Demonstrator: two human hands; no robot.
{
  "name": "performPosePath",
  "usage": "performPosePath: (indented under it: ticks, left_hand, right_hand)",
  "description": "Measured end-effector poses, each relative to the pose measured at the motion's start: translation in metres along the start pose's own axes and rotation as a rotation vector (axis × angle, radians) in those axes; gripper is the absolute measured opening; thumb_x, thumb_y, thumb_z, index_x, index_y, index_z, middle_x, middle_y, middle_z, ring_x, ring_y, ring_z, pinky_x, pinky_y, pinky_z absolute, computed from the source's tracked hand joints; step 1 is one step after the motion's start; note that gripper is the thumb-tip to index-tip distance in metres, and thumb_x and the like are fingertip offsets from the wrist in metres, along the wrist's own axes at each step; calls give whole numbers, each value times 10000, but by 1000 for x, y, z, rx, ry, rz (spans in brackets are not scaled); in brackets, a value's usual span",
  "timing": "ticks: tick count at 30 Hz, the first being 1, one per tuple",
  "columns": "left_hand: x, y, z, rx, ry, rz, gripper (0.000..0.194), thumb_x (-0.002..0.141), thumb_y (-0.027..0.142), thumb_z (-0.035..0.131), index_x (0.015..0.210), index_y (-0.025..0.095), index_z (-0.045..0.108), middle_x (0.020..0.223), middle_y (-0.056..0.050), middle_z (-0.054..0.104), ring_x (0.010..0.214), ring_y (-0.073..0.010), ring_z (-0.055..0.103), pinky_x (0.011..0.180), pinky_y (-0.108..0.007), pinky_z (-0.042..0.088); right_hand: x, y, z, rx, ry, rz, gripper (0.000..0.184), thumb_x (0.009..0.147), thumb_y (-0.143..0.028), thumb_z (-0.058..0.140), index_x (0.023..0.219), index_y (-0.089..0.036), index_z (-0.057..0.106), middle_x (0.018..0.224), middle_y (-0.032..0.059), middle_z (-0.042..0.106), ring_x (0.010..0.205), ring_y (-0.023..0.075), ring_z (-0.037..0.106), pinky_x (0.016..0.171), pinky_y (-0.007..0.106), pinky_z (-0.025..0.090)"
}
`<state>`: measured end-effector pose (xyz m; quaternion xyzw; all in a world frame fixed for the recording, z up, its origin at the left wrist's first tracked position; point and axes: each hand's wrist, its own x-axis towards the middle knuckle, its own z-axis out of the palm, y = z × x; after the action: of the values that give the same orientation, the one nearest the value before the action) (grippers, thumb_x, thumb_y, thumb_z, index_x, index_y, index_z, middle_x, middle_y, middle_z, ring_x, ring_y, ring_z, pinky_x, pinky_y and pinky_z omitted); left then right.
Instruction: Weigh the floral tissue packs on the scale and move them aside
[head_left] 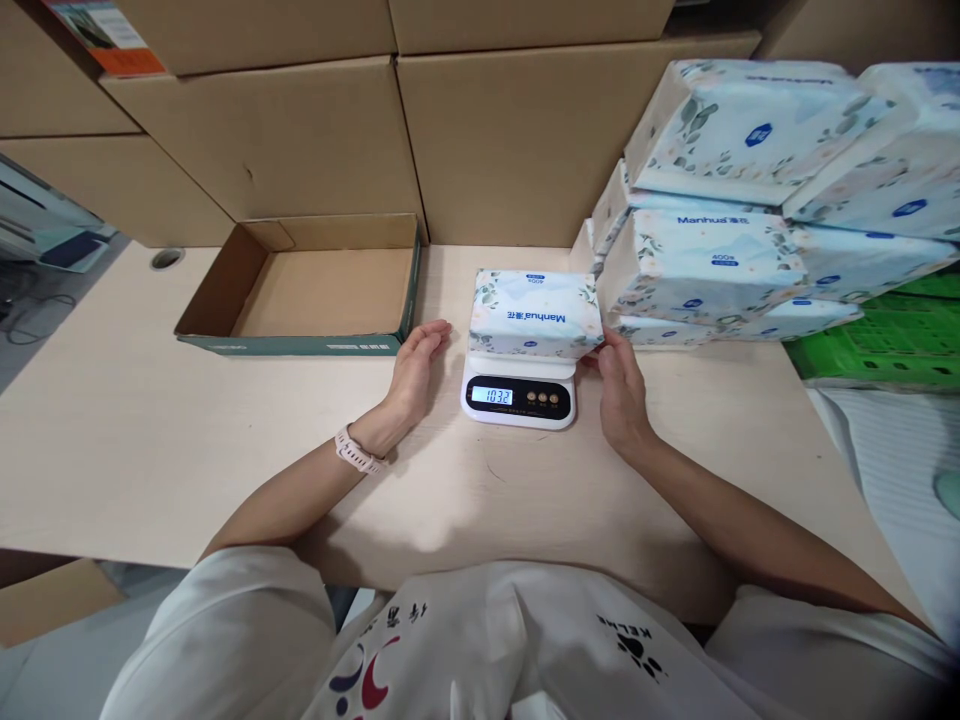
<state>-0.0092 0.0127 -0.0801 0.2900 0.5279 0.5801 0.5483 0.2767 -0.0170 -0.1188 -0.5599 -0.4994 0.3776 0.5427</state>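
Observation:
A pack of tissues (534, 312) with a pale blue floral wrapper lies on a white digital scale (519, 400), its lettering upside down to me. The lit display shows digits that look like 1032. My left hand (418, 368) rests on its edge on the table, left of the scale, fingers stretched out and apart from the pack. At the pack's right end is my right hand (621, 385), fingers extended by the near corner. The fingertips there are partly hidden, so light contact is possible, but no grip shows.
An open shallow cardboard box (300, 345) with green sides stands at left. Stacked tissue packs (705, 270) fill the back right, beside a green plastic crate (877, 345). Large cartons (495, 150) form a wall behind the table (247, 440). A round cable hole (166, 259) sits at back left.

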Motion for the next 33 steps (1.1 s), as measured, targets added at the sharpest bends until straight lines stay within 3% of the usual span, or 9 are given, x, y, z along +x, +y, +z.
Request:
performPosePath:
  ticks: [12, 33]
  left_hand:
    - [2, -4, -3, 25, -18, 15, 108, 898, 213, 746, 966, 230, 828, 1224, -79, 832, 1327, -252, 728, 1405, -478, 432]
    - [-1, -2, -1, 70, -19, 16, 150, 906, 229, 719, 1032, 222, 799, 1290, -102, 816, 1368, -259, 719, 1398, -474, 440]
  right_hand:
    - [0, 0, 2, 5, 20, 5, 785, 958, -921, 619, 1436, -305, 710, 1441, 110, 801, 1351, 339, 751, 1270, 627, 578]
    - [0, 2, 2, -9, 36, 12, 771, 953, -919, 628, 1407, -305, 734, 1443, 107, 809, 1371, 352, 757, 1275, 638, 573]
